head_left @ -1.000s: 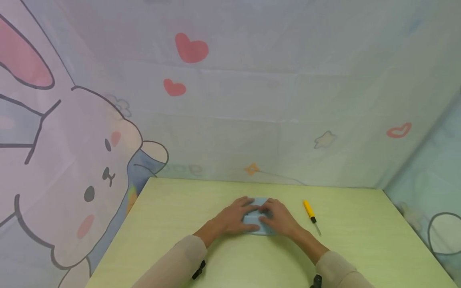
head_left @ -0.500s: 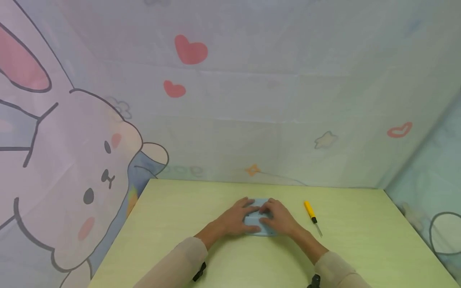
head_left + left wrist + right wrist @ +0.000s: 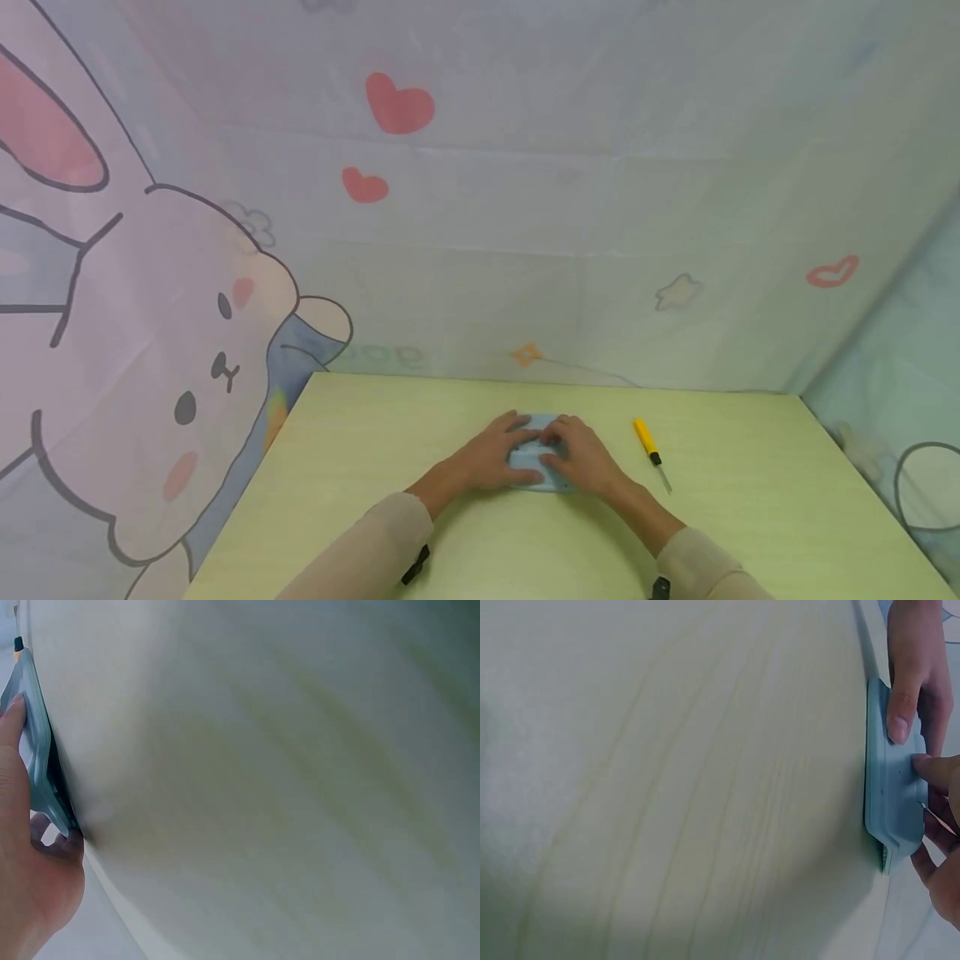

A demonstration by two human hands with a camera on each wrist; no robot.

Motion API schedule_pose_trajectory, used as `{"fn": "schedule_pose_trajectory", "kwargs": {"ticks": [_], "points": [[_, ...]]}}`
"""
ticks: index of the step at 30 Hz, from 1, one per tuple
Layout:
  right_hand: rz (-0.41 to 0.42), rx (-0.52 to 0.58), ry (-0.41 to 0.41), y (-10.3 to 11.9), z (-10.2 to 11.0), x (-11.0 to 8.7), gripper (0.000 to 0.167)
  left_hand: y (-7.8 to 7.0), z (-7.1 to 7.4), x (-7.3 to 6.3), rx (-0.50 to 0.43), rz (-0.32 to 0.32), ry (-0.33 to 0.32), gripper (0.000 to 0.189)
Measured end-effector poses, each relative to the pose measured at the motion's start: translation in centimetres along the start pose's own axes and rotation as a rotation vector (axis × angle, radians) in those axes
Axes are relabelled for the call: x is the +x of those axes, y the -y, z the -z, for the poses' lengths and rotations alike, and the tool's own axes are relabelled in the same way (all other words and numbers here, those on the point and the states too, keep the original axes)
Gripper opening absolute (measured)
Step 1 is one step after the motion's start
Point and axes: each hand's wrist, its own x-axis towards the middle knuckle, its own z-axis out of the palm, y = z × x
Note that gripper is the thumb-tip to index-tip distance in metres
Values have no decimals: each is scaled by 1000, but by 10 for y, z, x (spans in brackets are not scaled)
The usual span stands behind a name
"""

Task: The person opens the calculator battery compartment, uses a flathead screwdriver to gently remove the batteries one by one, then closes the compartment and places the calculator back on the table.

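Note:
A light blue flat plastic case (image 3: 527, 458) with an angled rim lies on the table between both hands. My left hand (image 3: 491, 454) holds its left side, thumb along the near edge and fingers spread towards the far edge. From the right, my right hand (image 3: 588, 457) grips the case with bent fingers; its thumb and index finger come close together over the top. In the right wrist view both thumbs rest on the upper face of the case (image 3: 895, 795). Whether the right fingertips pinch a small part there, I cannot tell.
To the right of the right hand lies a screwdriver (image 3: 647, 442) with a yellow and black handle, its shaft pointing towards the near side. The pale wooden table (image 3: 360, 433) ends at a printed cloth backdrop (image 3: 480, 208) behind and at the sides.

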Motion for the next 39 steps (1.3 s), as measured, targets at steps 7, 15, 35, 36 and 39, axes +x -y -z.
{"fn": "schedule_pose_trajectory", "kwargs": {"ticks": [7, 15, 35, 36, 39], "points": [[8, -45, 4, 1, -1, 0, 26, 2, -1, 1, 3, -10, 5, 78], [23, -47, 10, -1, 1, -1, 28, 2, -1, 1, 11, -7, 9, 79], [0, -55, 24, -3, 1, -2, 28, 1, -2, 1, -9, -11, 1, 78], [7, -73, 27, -2, 1, -2, 28, 1, -2, 1, -7, -11, 2, 78], [47, -138, 40, 0, 3, -2, 28, 1, -2, 0, -15, -7, 3, 77]]}}
